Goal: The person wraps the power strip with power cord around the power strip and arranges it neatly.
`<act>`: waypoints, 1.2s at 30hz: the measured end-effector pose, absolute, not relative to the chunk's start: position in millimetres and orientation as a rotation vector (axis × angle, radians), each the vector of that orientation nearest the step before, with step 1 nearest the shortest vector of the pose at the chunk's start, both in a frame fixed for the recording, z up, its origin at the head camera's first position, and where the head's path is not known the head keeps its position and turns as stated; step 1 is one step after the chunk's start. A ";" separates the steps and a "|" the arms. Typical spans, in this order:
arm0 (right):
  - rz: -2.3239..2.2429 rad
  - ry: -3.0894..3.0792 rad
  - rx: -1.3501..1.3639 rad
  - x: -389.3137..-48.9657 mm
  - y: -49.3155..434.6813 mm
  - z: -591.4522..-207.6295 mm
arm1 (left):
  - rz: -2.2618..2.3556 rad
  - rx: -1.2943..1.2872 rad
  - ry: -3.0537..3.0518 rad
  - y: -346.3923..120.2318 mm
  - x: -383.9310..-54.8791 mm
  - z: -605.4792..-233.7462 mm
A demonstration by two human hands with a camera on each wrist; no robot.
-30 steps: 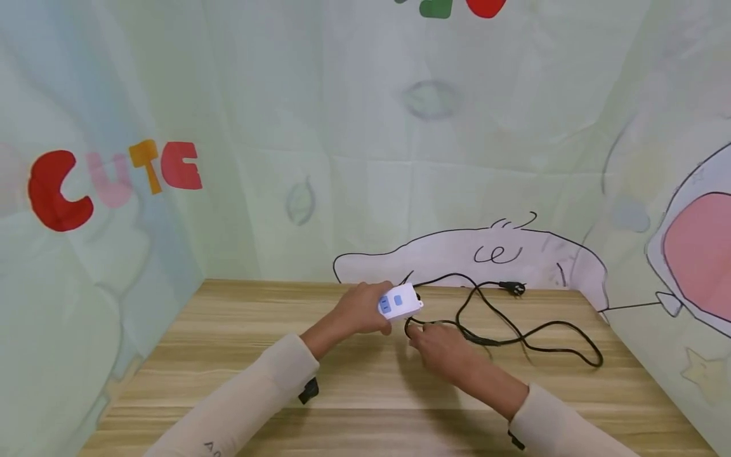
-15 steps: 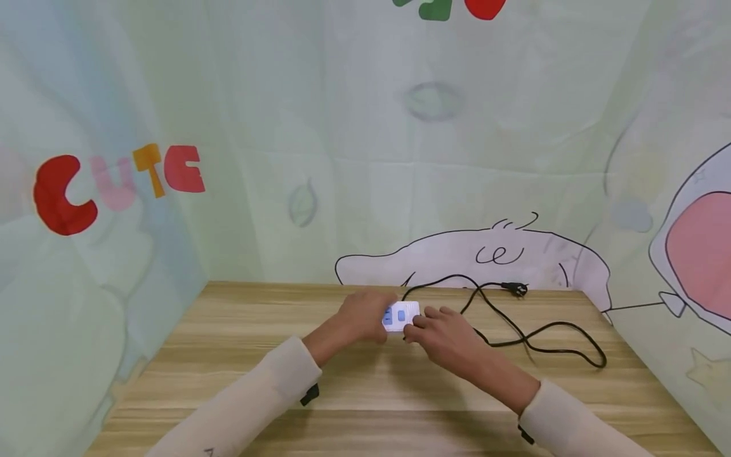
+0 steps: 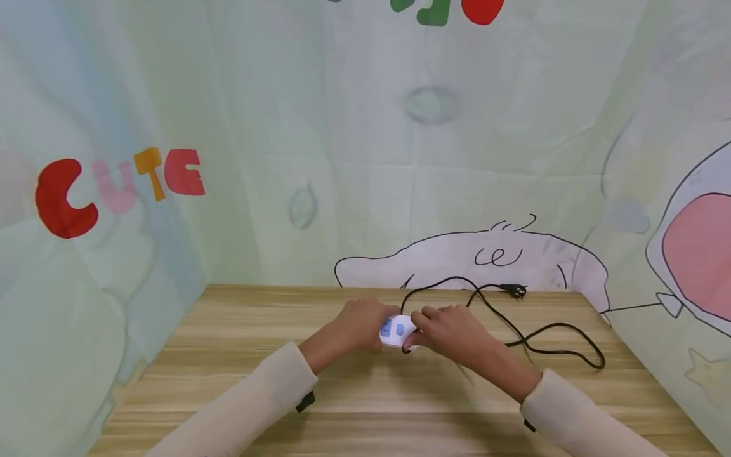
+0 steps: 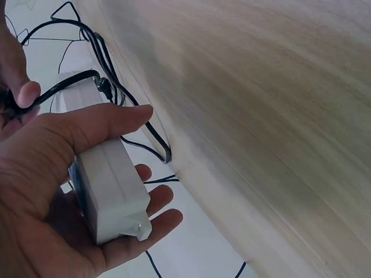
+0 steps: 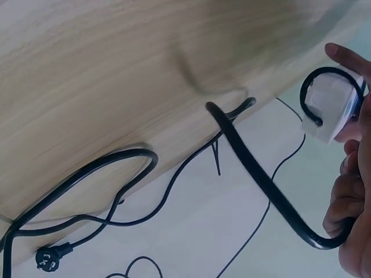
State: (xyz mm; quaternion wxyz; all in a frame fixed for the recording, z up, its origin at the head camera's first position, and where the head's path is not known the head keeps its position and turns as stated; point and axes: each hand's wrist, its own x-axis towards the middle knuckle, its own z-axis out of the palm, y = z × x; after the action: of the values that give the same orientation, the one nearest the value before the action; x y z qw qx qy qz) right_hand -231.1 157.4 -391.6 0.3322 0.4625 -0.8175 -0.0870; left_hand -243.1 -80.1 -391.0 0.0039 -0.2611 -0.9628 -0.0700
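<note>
A white power strip (image 3: 398, 331) with blue sockets and a blue switch is held just above the table, near its back middle. My left hand (image 3: 358, 324) grips its left end, thumb on one side and fingers around the other, as the left wrist view shows. Beside the strip's right end, my right hand (image 3: 454, 333) holds the black cord (image 5: 266, 182) with curled fingers. The cord leaves the strip's end in a small loop before reaching that hand. In the left wrist view the right thumb (image 4: 28, 94) presses on the cord. My right hand partly covers the strip's right end.
The cord's remaining length lies in loose loops on the wooden table (image 3: 274, 406), to the right. Its black plug (image 3: 516, 291) rests near the back edge. A printed cloth (image 3: 274, 228) stands behind the table and at both sides.
The power strip has come down and levelled from a tilted pose, drawn slightly nearer. My right hand has risen from below it to its right end, bringing the cord along.
</note>
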 end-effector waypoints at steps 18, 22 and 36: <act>0.205 -2.444 1.122 -242.4 171.7 -379.8 | -0.287 -0.831 -2.943 -80.3 -233.5 -394.4; 0.287 -2.533 0.961 -243.2 170.7 -380.2 | -0.254 -0.855 -2.901 -77.1 -230.2 -395.3; 0.358 -2.474 0.904 -244.9 169.6 -382.0 | -0.249 -0.862 -2.846 -77.7 -230.1 -398.4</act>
State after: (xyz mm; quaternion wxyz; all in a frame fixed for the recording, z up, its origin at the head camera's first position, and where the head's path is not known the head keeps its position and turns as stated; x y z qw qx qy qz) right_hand -244.9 169.6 -382.0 0.2394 0.3303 -0.9036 0.1307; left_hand -230.1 -77.7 -398.4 0.0785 -0.2879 -0.9508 -0.0833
